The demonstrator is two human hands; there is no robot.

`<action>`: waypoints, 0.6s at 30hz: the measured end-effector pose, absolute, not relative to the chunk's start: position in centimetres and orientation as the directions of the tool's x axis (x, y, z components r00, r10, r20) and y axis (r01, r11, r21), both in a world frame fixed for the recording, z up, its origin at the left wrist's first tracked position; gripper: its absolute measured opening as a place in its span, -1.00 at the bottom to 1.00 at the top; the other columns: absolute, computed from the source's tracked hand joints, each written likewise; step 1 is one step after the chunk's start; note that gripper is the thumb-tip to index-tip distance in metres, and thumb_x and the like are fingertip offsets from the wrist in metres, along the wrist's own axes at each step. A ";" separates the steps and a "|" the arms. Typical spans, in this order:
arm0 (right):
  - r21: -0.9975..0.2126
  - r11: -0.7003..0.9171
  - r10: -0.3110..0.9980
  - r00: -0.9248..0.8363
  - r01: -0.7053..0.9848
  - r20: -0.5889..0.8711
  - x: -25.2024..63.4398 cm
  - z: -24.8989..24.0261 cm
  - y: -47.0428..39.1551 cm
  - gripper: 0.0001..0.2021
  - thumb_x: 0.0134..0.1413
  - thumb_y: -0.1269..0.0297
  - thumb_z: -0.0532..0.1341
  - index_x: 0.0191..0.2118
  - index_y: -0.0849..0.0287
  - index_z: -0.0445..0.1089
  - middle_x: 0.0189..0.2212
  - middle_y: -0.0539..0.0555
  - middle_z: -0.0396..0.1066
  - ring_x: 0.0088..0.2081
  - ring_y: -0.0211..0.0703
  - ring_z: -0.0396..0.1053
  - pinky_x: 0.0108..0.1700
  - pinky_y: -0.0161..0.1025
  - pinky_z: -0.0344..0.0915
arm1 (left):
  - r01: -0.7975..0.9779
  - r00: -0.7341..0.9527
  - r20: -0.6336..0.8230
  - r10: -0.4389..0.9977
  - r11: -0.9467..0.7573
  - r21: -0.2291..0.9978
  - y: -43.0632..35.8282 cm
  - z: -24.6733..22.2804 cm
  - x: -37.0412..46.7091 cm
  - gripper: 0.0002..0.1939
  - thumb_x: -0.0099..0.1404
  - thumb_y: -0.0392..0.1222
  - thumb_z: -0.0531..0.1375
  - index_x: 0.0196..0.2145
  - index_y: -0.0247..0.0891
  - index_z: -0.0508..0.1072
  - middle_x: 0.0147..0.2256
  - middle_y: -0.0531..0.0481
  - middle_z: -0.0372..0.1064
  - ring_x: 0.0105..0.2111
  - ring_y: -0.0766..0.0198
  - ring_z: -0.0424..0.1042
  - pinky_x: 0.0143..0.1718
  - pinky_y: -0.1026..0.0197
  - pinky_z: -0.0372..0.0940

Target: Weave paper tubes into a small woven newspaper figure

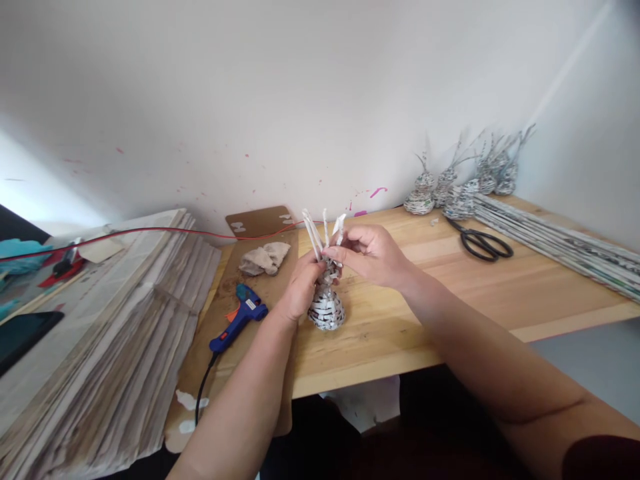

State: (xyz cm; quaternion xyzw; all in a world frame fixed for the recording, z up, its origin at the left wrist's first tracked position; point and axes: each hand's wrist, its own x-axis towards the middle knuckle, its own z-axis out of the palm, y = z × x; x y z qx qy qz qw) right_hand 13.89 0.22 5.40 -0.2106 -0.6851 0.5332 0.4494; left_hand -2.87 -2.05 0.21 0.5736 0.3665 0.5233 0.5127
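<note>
A small woven paper figure [327,311], made of rolled newspaper strips with a wide round base and a narrow neck, stands upright on the wooden table. Several loose paper strips [314,235] rise from its top. Around the neck, on its left side, my left hand [302,283] is closed and grips it. My right hand [373,257] pinches a paper strip at the top right of the figure, its thumb and fingers close together. The fingers of both hands hide part of the neck.
Left of my hands, a blue glue gun [239,317] and a crumpled cloth [265,258] lie on a brown board [263,223]. A tall newspaper stack [150,320] fills the left. At the right are black scissors [484,245], rolled paper sticks [560,243] and several similar woven figures [420,200].
</note>
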 end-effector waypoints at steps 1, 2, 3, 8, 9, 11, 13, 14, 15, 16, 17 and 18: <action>-0.914 0.351 0.751 -0.522 -0.202 0.404 14.1 5.6 0.3 -0.75 0.02 0.11 0.41 -0.34 0.20 0.47 -0.49 -0.01 0.47 -0.52 -0.26 0.43 -0.46 -0.27 0.43 | -0.103 0.170 0.252 0.953 -0.237 0.966 -2.2 0.3 -2.9 -0.73 0.16 -0.10 0.13 -0.24 -0.29 0.48 -0.39 -0.02 0.44 -0.43 0.23 0.39 -0.39 0.21 0.37; -0.908 0.359 0.732 -0.538 -0.216 0.418 14.4 5.8 0.5 -0.76 0.03 0.13 0.41 -0.32 0.21 0.49 -0.47 0.00 0.48 -0.50 -0.26 0.44 -0.43 -0.27 0.44 | -0.090 0.157 0.280 0.947 -0.269 0.959 -2.3 0.4 -2.9 -0.72 0.17 -0.09 0.13 -0.23 -0.28 0.49 -0.36 -0.03 0.45 -0.39 0.22 0.40 -0.37 0.21 0.37; -0.902 0.366 0.710 -0.558 -0.228 0.429 14.6 6.0 0.6 -0.77 0.04 0.15 0.41 -0.31 0.21 0.50 -0.45 0.01 0.49 -0.47 -0.26 0.45 -0.40 -0.27 0.44 | -0.074 0.141 0.309 0.941 -0.301 0.951 -2.5 0.5 -3.0 -0.71 0.18 -0.08 0.12 -0.22 -0.27 0.49 -0.34 -0.04 0.45 -0.36 0.20 0.40 -0.35 0.21 0.36; -0.901 0.381 0.631 -0.654 -0.208 0.417 15.7 6.9 0.7 -0.84 0.12 0.22 0.36 -0.25 0.21 0.54 -0.37 0.03 0.52 -0.42 -0.32 0.42 -0.36 -0.32 0.42 | 0.105 0.144 0.455 0.879 -0.471 0.876 -2.8 0.9 -3.5 -0.67 0.26 -0.08 0.06 -0.16 -0.27 0.50 -0.25 -0.06 0.45 -0.27 0.16 0.37 -0.23 0.16 0.31; -0.900 0.383 0.626 -0.658 -0.208 0.419 15.8 6.9 0.7 -0.85 0.13 0.23 0.35 -0.24 0.21 0.55 -0.36 0.03 0.52 -0.43 -0.33 0.41 -0.36 -0.32 0.41 | 0.153 0.163 0.480 0.862 -0.503 0.851 -2.8 0.9 -3.5 -0.67 0.27 -0.08 0.05 -0.15 -0.27 0.50 -0.24 -0.06 0.44 -0.26 0.15 0.36 -0.22 0.15 0.30; -0.891 0.398 0.627 -0.645 -0.217 0.437 15.8 6.9 0.6 -0.86 0.14 0.25 0.35 -0.24 0.21 0.54 -0.35 0.03 0.52 -0.40 -0.31 0.42 -0.33 -0.32 0.41 | 0.231 0.196 0.510 0.838 -0.544 0.806 -2.7 1.0 -3.6 -0.67 0.29 -0.09 0.03 -0.13 -0.27 0.48 -0.26 -0.04 0.42 -0.26 0.14 0.35 -0.21 0.13 0.28; -0.882 0.416 0.630 -0.629 -0.221 0.455 15.8 6.9 0.6 -0.86 0.11 0.25 0.37 -0.26 0.21 0.53 -0.34 0.05 0.51 -0.34 -0.27 0.45 -0.27 -0.29 0.43 | 0.278 0.211 0.530 0.821 -0.570 0.773 -2.6 1.1 -3.6 -0.69 0.31 -0.10 0.02 -0.14 -0.26 0.46 -0.29 -0.02 0.40 -0.27 0.15 0.34 -0.21 0.12 0.27; -0.879 0.424 0.631 -0.626 -0.216 0.458 15.8 6.8 0.6 -0.86 0.10 0.25 0.37 -0.27 0.21 0.53 -0.33 0.05 0.51 -0.31 -0.24 0.46 -0.25 -0.27 0.44 | 0.289 0.214 0.544 0.811 -0.584 0.758 -2.6 1.2 -3.5 -0.70 0.31 -0.11 0.02 -0.14 -0.25 0.44 -0.28 -0.02 0.39 -0.26 0.15 0.33 -0.19 0.12 0.28; -0.878 0.431 0.630 -0.629 -0.206 0.457 15.9 6.8 0.6 -0.86 0.09 0.25 0.38 -0.27 0.21 0.52 -0.33 0.05 0.51 -0.29 -0.22 0.47 -0.22 -0.25 0.44 | 0.295 0.216 0.558 0.802 -0.598 0.745 -2.6 1.3 -3.4 -0.72 0.31 -0.13 0.02 -0.13 -0.25 0.43 -0.26 -0.03 0.39 -0.25 0.15 0.33 -0.18 0.11 0.28; -0.878 0.438 0.623 -0.639 -0.193 0.452 15.9 6.7 0.7 -0.87 0.09 0.26 0.38 -0.28 0.21 0.51 -0.33 0.05 0.51 -0.28 -0.21 0.47 -0.20 -0.24 0.44 | 0.298 0.218 0.570 0.792 -0.610 0.734 -2.6 1.4 -3.4 -0.73 0.30 -0.14 0.02 -0.13 -0.25 0.42 -0.25 -0.03 0.39 -0.23 0.15 0.33 -0.17 0.12 0.28; -0.877 0.445 0.611 -0.654 -0.181 0.445 16.0 6.7 0.8 -0.87 0.09 0.27 0.38 -0.29 0.21 0.51 -0.34 0.05 0.51 -0.28 -0.21 0.48 -0.19 -0.23 0.44 | 0.302 0.220 0.575 0.788 -0.616 0.728 -2.6 1.5 -3.3 -0.75 0.30 -0.16 0.03 -0.14 -0.24 0.41 -0.24 -0.03 0.39 -0.22 0.15 0.33 -0.16 0.12 0.28; -0.876 0.452 0.597 -0.672 -0.169 0.438 16.1 6.7 0.9 -0.88 0.09 0.28 0.38 -0.30 0.21 0.50 -0.34 0.05 0.51 -0.28 -0.21 0.48 -0.19 -0.22 0.44 | 0.306 0.222 0.574 0.788 -0.615 0.726 -2.6 1.5 -3.3 -0.76 0.30 -0.16 0.03 -0.15 -0.24 0.40 -0.24 -0.03 0.38 -0.22 0.15 0.32 -0.16 0.12 0.28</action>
